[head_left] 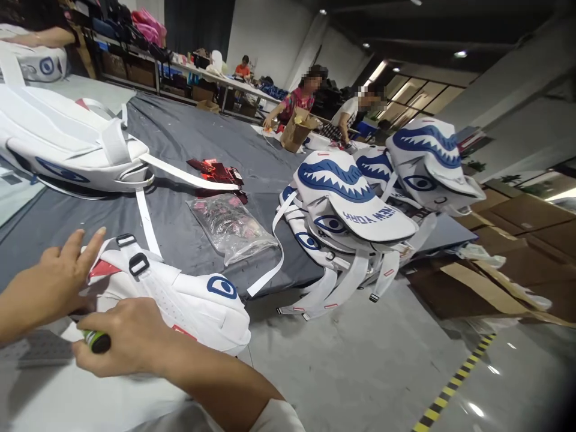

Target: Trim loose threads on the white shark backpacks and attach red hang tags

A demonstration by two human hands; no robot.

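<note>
At the near left, by the edge of a dark grey cloth-covered table (180,129), a white, soft-sided backpack (193,300) with a blue eye motif (222,287); left hand (58,282) with fingers fanned at its left end, thumb contact hidden, impossible to tell; right hand (126,336) curled round a green, black-ended cylindrical tool (99,342), low over white material. Likely light for its bulk, padded and yielding rather than fragile, with a smooth face perhaps prone to sliding; best taken by the rounded right end or the perforated white strap (157,294) with black plastic buckles (138,256).
</note>
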